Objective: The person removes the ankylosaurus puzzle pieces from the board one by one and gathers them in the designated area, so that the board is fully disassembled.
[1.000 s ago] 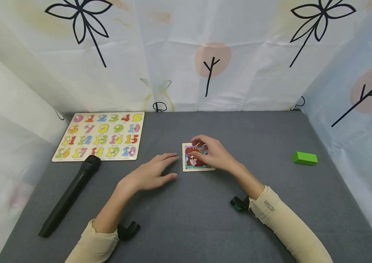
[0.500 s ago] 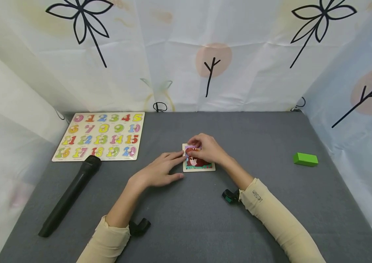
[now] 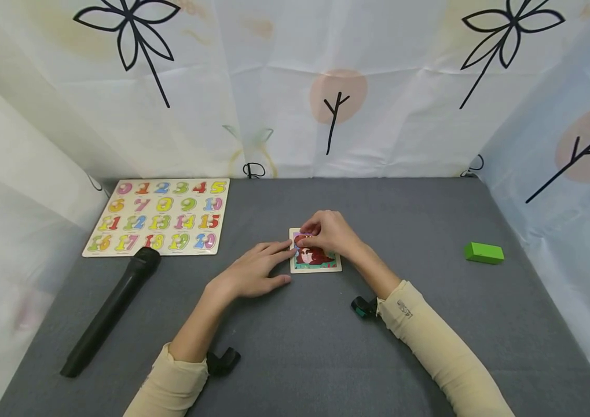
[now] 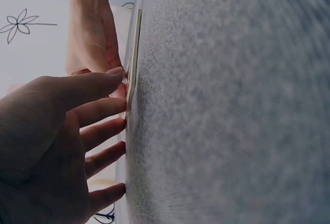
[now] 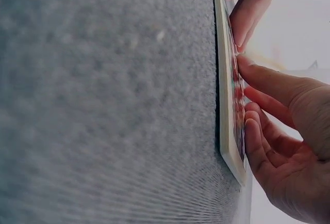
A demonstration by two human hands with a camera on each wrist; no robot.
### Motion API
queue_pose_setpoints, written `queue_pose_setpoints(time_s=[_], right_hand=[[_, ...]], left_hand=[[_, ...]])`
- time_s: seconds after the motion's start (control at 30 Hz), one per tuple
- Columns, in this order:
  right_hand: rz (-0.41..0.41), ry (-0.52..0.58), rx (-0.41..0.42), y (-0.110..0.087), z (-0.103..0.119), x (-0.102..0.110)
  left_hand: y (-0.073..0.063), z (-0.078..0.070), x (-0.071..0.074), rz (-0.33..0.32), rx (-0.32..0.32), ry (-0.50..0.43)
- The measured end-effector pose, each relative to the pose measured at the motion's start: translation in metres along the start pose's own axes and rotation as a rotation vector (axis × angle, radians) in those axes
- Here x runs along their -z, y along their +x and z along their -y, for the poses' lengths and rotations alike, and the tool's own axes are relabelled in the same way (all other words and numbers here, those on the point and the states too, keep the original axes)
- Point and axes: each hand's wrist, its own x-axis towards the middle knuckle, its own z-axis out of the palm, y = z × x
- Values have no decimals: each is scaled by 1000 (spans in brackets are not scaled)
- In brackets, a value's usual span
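On the grey table point(image 3: 305, 341), midway between left and right edges: touches the picture puzzle point(image 3: 317, 262) at its left side with the left hand point(image 3: 253, 270), fingers spread; rests the curled right hand point(image 3: 332, 235) on it, cannot tell whether clamped on anything.

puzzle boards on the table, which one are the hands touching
The small picture board, touched by the left hand and the right hand; the larger number board lies apart from both.
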Motion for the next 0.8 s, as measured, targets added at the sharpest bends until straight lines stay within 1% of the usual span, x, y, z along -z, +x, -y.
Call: queue_pose_setpoints(time_s=[0.1,0.3,0.47,0.57,0.63,0.7,0.8], right_hand=[[18,3,4,2,-2,1],[90,0,0,6,0,6],[140,-11,16,7,2,7],[128,-26,41,7,2,7],[99,-43,54,6,3,7],[77,-52,55,7,4,7],[71,-66,41,7,4,7]], left_hand=[[0,-2,0,-9,7,14],[0,-5,0,-23,10,14],[1,-5,-1,-18,21,14],[1,-5,-1,-16,27,15],[1,-4,-1,-17,27,16],[1,-5,-1,-21,25,15],[1,-5,-1,-19,31,7]])
